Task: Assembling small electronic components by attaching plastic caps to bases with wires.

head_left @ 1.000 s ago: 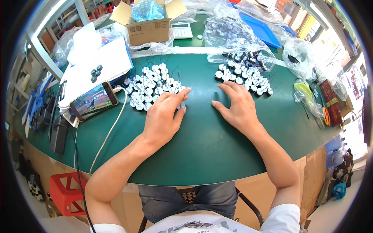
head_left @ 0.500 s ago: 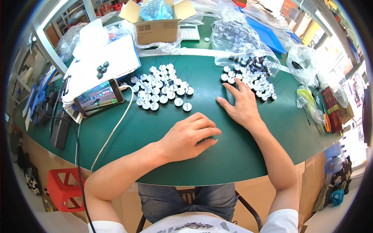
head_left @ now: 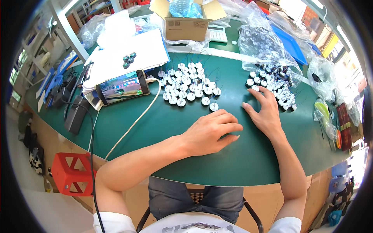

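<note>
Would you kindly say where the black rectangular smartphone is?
In the head view, the smartphone is left of the white round parts, just below the white papers.

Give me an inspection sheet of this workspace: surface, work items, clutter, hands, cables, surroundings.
Surface: smooth dark-green tabletop, pale strip across it farther back.
Work items: left group of small round white-topped black parts with thin wires; similar right group, reaching under a clear plastic bag.
Clutter: open brown cardboard box; black smartphone, screen lit.
Hands: bare left hand loosely curled, nothing seen held; bare right hand beside right group, contact unclear.
Cables: white cable at smartphone; black cable nearer left edge.
Surroundings: red plastic stool.
</note>
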The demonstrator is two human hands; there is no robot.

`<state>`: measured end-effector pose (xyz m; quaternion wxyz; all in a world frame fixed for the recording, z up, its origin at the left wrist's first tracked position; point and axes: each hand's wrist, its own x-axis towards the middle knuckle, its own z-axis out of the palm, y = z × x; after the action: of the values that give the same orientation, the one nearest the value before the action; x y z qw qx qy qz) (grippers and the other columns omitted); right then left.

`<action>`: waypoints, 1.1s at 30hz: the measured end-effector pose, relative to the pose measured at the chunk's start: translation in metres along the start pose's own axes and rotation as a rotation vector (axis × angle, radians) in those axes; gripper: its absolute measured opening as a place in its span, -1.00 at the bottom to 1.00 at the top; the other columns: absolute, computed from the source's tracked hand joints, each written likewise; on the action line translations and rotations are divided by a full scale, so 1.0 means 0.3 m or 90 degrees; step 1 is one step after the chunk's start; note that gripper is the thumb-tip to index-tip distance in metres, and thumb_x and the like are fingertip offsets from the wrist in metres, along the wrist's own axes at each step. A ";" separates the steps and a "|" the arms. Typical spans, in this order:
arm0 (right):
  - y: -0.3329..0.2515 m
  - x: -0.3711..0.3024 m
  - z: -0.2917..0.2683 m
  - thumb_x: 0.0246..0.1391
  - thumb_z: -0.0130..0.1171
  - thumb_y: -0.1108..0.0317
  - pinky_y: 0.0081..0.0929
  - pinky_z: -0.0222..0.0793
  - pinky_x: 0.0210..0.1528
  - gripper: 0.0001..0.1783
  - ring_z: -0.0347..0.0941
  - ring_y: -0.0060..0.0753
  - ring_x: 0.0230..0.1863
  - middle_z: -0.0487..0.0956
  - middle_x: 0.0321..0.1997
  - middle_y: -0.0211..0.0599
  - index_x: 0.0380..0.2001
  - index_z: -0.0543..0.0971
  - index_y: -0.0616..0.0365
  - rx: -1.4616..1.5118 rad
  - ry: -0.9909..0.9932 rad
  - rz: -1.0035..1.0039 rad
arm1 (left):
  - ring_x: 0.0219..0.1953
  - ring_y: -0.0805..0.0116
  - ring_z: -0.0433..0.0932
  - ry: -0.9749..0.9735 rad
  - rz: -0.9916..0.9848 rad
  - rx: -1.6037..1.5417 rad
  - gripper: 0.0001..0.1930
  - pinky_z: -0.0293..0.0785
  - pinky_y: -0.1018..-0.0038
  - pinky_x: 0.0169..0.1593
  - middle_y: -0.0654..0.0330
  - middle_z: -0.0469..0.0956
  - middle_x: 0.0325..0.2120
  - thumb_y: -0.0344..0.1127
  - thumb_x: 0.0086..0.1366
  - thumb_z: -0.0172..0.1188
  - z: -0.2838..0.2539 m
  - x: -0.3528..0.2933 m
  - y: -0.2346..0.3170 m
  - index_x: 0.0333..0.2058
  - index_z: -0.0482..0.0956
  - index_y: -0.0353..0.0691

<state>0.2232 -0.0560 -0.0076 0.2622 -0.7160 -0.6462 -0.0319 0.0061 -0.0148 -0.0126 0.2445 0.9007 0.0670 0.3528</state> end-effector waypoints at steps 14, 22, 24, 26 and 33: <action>-0.165 -0.122 -0.059 0.09 0.17 0.58 -0.60 0.46 -0.28 -0.75 0.49 -0.52 -0.27 0.41 -0.14 -0.20 -0.32 0.29 0.17 0.649 -0.087 -0.105 | -0.06 0.48 0.43 0.111 -0.402 -0.616 -0.50 0.45 0.52 -0.06 0.14 0.42 -0.02 -0.14 0.34 0.15 -0.037 0.011 0.032 0.14 0.36 -0.31; -0.171 -0.138 -0.066 0.18 0.06 0.57 -0.62 0.49 -0.37 -0.77 0.51 -0.53 -0.37 0.40 -0.31 -0.32 -0.33 0.20 0.12 0.796 -0.207 -0.041 | -0.27 0.48 0.49 0.055 -0.369 -0.754 -0.68 0.48 0.49 -0.14 0.22 0.42 -0.14 -0.20 0.35 0.14 -0.041 0.016 0.033 -0.07 0.52 -0.33; -0.178 -0.131 -0.064 0.18 0.06 0.57 -0.62 0.49 -0.37 -0.76 0.51 -0.52 -0.36 0.40 -0.31 -0.32 -0.31 0.20 0.12 0.808 -0.213 -0.047 | -0.25 0.48 0.49 0.065 -0.381 -0.742 -0.70 0.48 0.50 -0.15 0.22 0.43 -0.16 -0.22 0.34 0.15 -0.045 0.014 0.034 -0.10 0.54 -0.33; -0.182 -0.133 -0.066 0.18 0.06 0.58 -0.62 0.49 -0.36 -0.76 0.51 -0.52 -0.35 0.40 -0.31 -0.32 -0.30 0.20 0.12 0.812 -0.216 -0.054 | -0.23 0.48 0.49 0.074 -0.386 -0.734 -0.73 0.48 0.50 -0.16 0.23 0.43 -0.17 -0.23 0.33 0.16 -0.044 0.015 0.030 -0.14 0.56 -0.33; -0.185 -0.140 -0.059 0.13 0.14 0.58 -0.58 0.50 -0.29 -0.67 0.51 -0.51 -0.32 0.47 -0.22 -0.23 -0.18 0.20 0.13 0.786 -0.192 -0.022 | -0.15 0.48 0.47 0.115 -0.369 -0.663 -0.81 0.49 0.53 -0.12 0.23 0.46 -0.19 -0.29 0.29 0.22 -0.032 0.013 0.022 -0.22 0.61 -0.27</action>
<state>0.1693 -0.1001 0.0101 0.5323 -0.4195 -0.5867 0.4432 0.0023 -0.0158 -0.0009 0.7330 0.5741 0.1488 0.3331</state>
